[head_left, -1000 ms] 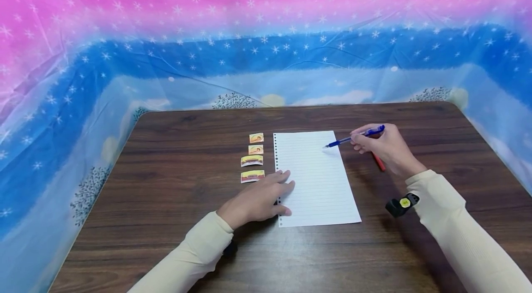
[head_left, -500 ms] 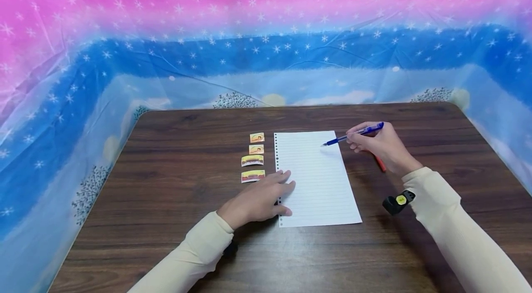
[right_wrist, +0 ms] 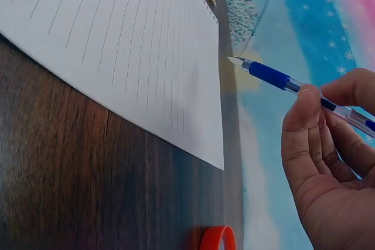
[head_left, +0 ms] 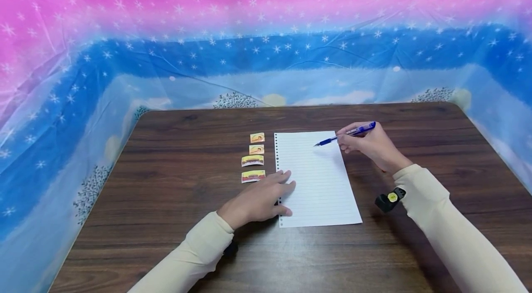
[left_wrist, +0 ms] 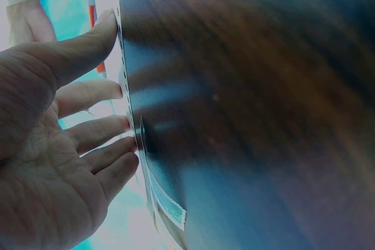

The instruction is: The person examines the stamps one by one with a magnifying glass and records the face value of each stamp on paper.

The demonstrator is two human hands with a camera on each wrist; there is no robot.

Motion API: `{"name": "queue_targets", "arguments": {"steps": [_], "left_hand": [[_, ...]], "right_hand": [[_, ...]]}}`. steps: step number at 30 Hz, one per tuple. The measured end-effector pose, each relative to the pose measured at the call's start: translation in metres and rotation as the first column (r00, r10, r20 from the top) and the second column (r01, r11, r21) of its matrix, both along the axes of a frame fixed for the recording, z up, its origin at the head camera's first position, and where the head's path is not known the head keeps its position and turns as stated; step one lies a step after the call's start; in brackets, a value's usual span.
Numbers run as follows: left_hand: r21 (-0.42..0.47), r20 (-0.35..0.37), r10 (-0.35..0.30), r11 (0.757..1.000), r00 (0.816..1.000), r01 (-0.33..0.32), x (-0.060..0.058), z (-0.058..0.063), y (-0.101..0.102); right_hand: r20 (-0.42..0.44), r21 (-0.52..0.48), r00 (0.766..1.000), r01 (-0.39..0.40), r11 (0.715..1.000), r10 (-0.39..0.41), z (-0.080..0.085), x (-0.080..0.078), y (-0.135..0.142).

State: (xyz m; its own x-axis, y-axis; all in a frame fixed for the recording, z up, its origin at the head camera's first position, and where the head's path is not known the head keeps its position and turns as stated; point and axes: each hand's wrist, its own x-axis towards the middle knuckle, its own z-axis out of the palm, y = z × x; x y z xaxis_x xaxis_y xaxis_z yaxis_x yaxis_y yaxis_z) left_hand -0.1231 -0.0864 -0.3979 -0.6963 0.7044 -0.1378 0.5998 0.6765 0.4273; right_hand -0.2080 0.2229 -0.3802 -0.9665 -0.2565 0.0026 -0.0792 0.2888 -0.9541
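A sheet of lined, hole-punched paper [head_left: 313, 182] lies on the table. My left hand [head_left: 259, 197] rests at its left edge, fingers spread, fingertips on the sheet. My right hand [head_left: 371, 145] pinches a blue pen [head_left: 351, 134] between thumb and fingers, above the sheet's upper right edge. In the right wrist view the tip of the pen [right_wrist: 266, 74] stands clear of the paper [right_wrist: 135, 45]. The left wrist view shows my left hand [left_wrist: 64, 121] palm side, its fingers nearly straight and holding nothing.
Left of the sheet is a column of small printed paper pieces: two orange ones, the nearer being an orange piece [head_left: 256, 149], and two yellow-and-red ones, including a yellow-red piece [head_left: 253, 176]. A red round-ended object [right_wrist: 218, 238] lies below my right hand. A snowflake-patterned cloth [head_left: 257, 53] surrounds the table.
My right hand has moved left with the pen, bringing its tip farther over the sheet and covering most of the red object in the head view. My left hand has stayed in place.
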Motion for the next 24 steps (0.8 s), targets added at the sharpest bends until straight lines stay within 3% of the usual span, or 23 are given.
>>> {"name": "queue_targets", "arguments": {"steps": [18, 24], "left_hand": [[-0.023, 0.015, 0.012, 1.000, 1.000, -0.011, 0.000, 0.000, 0.000], [-0.031, 0.029, 0.019, 0.999, 0.999, -0.018, 0.000, 0.000, 0.000]], "right_hand": [[-0.013, 0.034, 0.999, -0.033, 0.999, 0.033, -0.009, -0.008, -0.024], [0.016, -0.044, 0.996, -0.091, 0.995, 0.091, -0.013, -0.011, -0.033]]}}
